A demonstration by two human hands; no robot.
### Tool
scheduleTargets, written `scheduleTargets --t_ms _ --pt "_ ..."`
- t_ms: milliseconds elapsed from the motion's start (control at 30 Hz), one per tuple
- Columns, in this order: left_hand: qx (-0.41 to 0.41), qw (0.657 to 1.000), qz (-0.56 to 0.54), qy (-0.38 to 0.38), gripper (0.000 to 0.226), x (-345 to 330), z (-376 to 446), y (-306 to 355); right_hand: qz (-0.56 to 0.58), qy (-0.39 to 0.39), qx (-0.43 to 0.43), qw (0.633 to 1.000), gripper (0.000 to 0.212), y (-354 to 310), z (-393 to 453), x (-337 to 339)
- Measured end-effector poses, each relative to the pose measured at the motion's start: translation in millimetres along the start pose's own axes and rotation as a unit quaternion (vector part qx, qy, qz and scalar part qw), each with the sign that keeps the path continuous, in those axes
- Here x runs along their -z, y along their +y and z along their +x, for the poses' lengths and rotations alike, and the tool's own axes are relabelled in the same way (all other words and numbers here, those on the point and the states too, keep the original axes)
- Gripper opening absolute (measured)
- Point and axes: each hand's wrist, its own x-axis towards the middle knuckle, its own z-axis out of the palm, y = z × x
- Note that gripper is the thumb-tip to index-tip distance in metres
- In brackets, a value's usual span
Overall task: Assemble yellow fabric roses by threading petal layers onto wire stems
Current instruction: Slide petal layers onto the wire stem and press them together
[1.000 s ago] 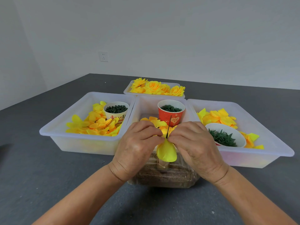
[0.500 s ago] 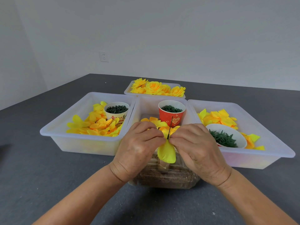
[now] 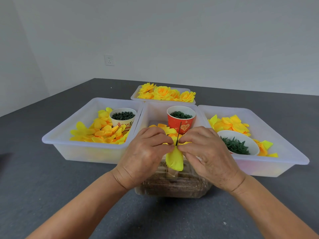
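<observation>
From the head view, the left hand (image 3: 145, 152) and right hand (image 3: 207, 150) met fingertip to fingertip, both pinching a yellow fabric petal layer (image 3: 174, 159) threaded on a thin dark wire stem (image 3: 178, 133). This sat above a clear brown-filled block (image 3: 172, 187) on the grey worktop (image 3: 51, 187), in front of the red paper cup (image 3: 180, 121).

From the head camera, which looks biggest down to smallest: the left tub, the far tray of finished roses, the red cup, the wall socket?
1. Left tub
2. Far tray of finished roses, though it is farther away, so its true size is unsure
3. Red cup
4. Wall socket
</observation>
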Motion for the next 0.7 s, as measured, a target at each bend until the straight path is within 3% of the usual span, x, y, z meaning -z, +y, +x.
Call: scheduleTargets --t_ms 200,333,467,700 --pt "0.127 0.975 -0.178 -0.042 0.030 11.2 6.0 3.1 0.078 -0.024 -0.063 0.995 0.017 -2.1 1.0 3.5" --pt "0.228 0.950 -0.211 -0.022 0.017 1.9 17.0 6.8 0.100 -0.012 -0.078 0.992 0.013 -1.1 1.9 1.2" --pt "0.328 0.900 -0.285 -0.024 0.004 -6.5 22.8 6.9 0.126 -0.003 -0.100 0.987 0.011 1.6 0.6 -3.4" --pt "0.345 0.874 -0.339 -0.038 0.007 -10.4 19.6 1.5 0.213 0.038 -0.190 0.958 0.014 6.0 -1.8 -7.0"
